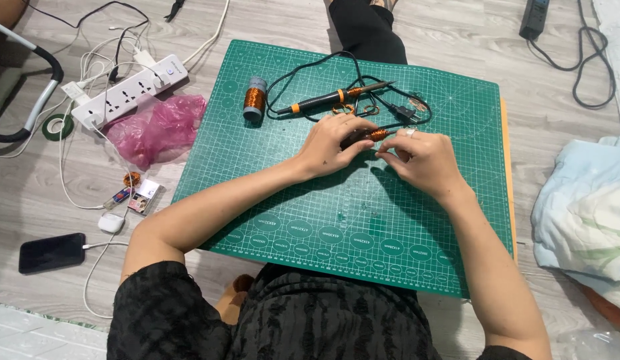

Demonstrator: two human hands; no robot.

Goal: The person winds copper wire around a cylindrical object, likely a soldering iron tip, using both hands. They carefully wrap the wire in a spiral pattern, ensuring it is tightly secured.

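Copper-wound piece (375, 135) pinched between left hand (333, 143) and right hand (420, 157), apparently; one wire spool (255, 99), one soldering iron (333, 98).

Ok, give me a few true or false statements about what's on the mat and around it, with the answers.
1. Both hands hold a small copper coil between them. True.
2. The soldering iron lies on the bare floor. False: it lies on the green mat.
3. A copper wire spool stands on the mat, left of the iron. True.
4. The phone rests on the mat. False: it is on the floor, left of the mat.
5. The pink bag lies beside the power strip. True.
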